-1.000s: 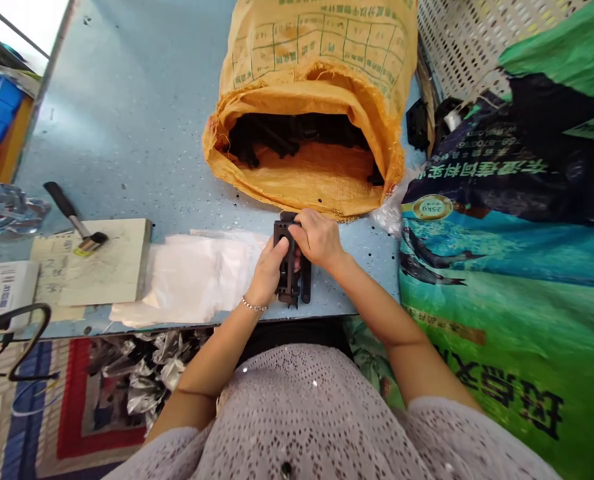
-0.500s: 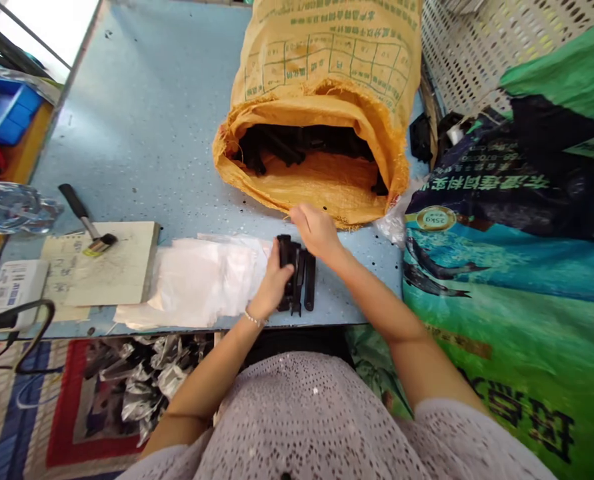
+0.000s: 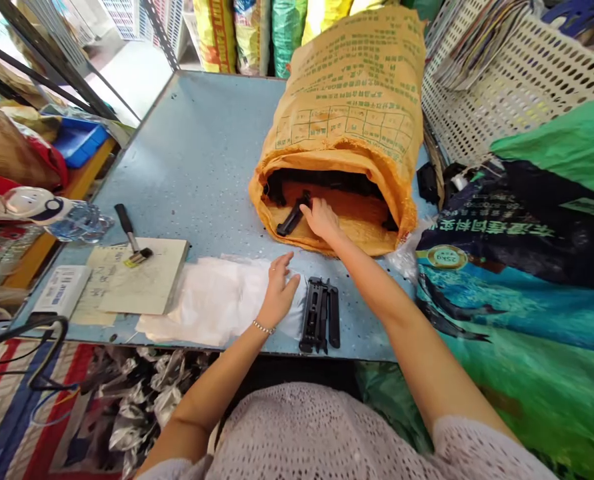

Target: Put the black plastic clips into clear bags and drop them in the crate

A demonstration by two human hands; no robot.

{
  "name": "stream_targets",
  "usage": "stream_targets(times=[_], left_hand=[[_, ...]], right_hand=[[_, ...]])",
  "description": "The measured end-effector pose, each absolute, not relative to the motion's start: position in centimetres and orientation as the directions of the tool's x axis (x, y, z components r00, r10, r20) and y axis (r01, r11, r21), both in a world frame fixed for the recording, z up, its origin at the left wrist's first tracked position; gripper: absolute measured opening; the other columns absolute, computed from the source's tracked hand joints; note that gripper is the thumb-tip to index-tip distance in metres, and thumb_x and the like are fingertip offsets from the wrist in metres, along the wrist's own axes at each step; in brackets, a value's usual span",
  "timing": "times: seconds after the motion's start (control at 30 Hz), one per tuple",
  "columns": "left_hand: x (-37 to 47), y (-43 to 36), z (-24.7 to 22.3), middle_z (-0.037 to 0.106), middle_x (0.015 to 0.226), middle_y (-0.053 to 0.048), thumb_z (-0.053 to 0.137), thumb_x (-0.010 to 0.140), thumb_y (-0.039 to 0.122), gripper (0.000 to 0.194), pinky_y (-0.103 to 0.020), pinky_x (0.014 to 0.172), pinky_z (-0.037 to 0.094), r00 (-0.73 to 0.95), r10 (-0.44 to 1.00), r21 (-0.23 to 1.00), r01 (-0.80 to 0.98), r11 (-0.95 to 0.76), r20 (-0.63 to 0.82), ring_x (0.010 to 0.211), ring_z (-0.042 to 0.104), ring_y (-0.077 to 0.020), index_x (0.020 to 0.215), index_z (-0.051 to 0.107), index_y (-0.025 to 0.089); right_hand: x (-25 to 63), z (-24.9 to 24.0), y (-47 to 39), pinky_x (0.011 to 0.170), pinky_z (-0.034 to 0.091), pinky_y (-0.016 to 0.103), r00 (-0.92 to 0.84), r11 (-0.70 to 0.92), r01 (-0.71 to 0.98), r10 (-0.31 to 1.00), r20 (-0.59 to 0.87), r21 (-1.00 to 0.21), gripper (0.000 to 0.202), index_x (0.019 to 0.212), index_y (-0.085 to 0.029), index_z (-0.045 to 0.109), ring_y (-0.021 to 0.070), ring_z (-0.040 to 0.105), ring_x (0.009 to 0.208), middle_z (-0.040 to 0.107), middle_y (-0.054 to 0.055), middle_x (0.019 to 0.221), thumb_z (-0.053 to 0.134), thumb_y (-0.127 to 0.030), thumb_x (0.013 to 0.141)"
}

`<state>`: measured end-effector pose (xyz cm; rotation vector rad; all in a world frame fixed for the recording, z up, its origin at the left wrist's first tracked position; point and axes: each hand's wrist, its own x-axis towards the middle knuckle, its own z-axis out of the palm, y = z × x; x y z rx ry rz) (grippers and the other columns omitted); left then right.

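My right hand (image 3: 323, 219) is at the mouth of an orange woven sack (image 3: 347, 133), its fingers closed on a long black plastic part (image 3: 293, 215). More dark parts lie deeper in the sack, mostly in shadow. My left hand (image 3: 277, 293) hovers with fingers apart over the right end of a pile of clear plastic bags (image 3: 217, 300), holding nothing. Just right of it, several narrow black plastic parts (image 3: 320, 317) lie side by side on the blue table (image 3: 201, 147), near its front edge.
A brush (image 3: 134, 240) rests on a paper pad (image 3: 149, 277) at the left, with a white box (image 3: 61, 291) and a water bottle (image 3: 71, 217) nearby. A large green and blue sack (image 3: 517, 300) and a white perforated basket (image 3: 521, 73) stand along the right side.
My right hand has moved forward into the sack's mouth and taken hold of a black part. My left hand has let go of the black parts on the table. The view has tilted up.
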<state>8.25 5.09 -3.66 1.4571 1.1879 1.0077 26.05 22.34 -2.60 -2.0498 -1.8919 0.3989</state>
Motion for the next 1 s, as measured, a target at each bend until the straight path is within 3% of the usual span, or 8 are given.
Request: stream_targets(times=[0.13,0.33,0.43,0.5,0.6,0.77,0.9,1.0], left_hand=[[9.4,5.5,-2.7,0.050,0.146,-0.015,0.060,0.092,0.029,0.053,-0.049,0.113,0.044,0.188,0.981,0.989,0.131,-0.067,0.041,0.135,0.048,-0.0285,0.144,0.053,0.027],[6.9,6.6,-2.6,0.054,0.143,-0.014,0.071,0.088,0.045,0.053,-0.047,0.113,0.045,-0.042,0.996,0.985,-0.158,0.071,-0.079,0.128,0.056,-0.0272,0.136,0.058,0.026],[6.4,7.8,-1.9,0.059,0.141,-0.012,0.071,0.085,0.063,0.063,-0.045,0.115,0.044,-0.054,0.970,0.825,-0.538,0.172,-0.237,0.128,0.060,-0.0271,0.134,0.059,0.025],[6.9,8.0,-1.3,0.065,0.135,-0.012,0.071,0.081,0.069,0.068,-0.043,0.113,0.046,0.081,0.947,0.670,-0.688,0.279,-0.311,0.127,0.062,-0.0282,0.130,0.063,0.023],[7.6,6.7,-0.6,0.073,0.119,-0.011,0.079,0.076,0.065,0.066,-0.039,0.100,0.054,0.185,0.920,0.619,-0.692,0.372,-0.346,0.114,0.069,-0.0275,0.122,0.067,0.019],[6.3,3.8,0.3,0.072,0.095,-0.005,0.077,0.080,0.063,0.054,-0.024,0.059,0.053,0.222,0.912,0.754,-0.514,0.409,-0.344,0.068,0.064,-0.0123,0.105,0.065,0.017],[6.3,2.7,0.5,0.066,0.081,0.000,0.072,0.084,0.065,0.052,-0.022,0.050,0.049,0.259,0.897,0.811,-0.388,0.437,-0.359,0.057,0.057,-0.0100,0.104,0.061,0.019],[7.0,2.6,-0.1,0.064,0.077,0.002,0.075,0.081,0.065,0.051,-0.021,0.048,0.045,0.198,0.905,0.825,-0.374,0.424,-0.376,0.054,0.055,-0.0092,0.099,0.059,0.020]], right_hand=[[23.5,-2.4,23.8,0.109,0.042,0.051,0.191,-0.235,0.747,0.972,-0.137,-0.622,0.063,0.143,-0.008,0.049,0.0404,0.055,0.133,0.055,0.029,0.144,0.059,-0.049,0.096],[21.5,0.4,23.2,0.087,0.053,0.040,0.032,-0.146,0.550,0.988,-0.154,-0.823,0.034,0.112,-0.012,0.068,0.0313,0.070,0.101,0.075,0.017,0.105,0.051,-0.029,0.087],[20.7,0.3,17.8,0.078,0.056,0.036,-0.110,-0.063,0.421,0.987,-0.120,-0.905,0.039,0.114,-0.016,0.068,0.0253,0.071,0.089,0.075,0.008,0.096,0.041,-0.029,0.089],[20.1,-0.2,13.7,0.088,0.055,0.041,-0.145,0.063,0.361,0.989,0.011,-0.930,0.040,0.120,-0.018,0.068,0.0264,0.069,0.099,0.073,0.010,0.104,0.041,-0.033,0.094],[20.0,-0.4,9.1,0.101,0.048,0.051,-0.053,0.263,0.503,0.960,0.275,-0.823,0.041,0.128,-0.020,0.064,0.0313,0.061,0.113,0.068,0.015,0.117,0.044,-0.043,0.101],[21.9,0.8,7.6,0.088,0.050,0.041,-0.115,0.382,0.667,0.901,0.418,-0.640,0.042,0.117,-0.020,0.061,0.0273,0.063,0.098,0.068,0.013,0.105,0.035,-0.052,0.107],[21.8,1.7,8.8,0.077,0.044,0.035,-0.235,0.374,0.813,0.912,0.335,-0.447,0.044,0.094,-0.020,0.065,0.0255,0.064,0.088,0.071,0.012,0.090,0.035,-0.050,0.108],[21.4,1.7,8.4,0.067,0.036,0.032,-0.142,0.199,0.871,0.977,0.157,-0.450,0.051,0.088,-0.020,0.066,0.0224,0.064,0.078,0.072,0.008,0.082,0.028,-0.045,0.111]])
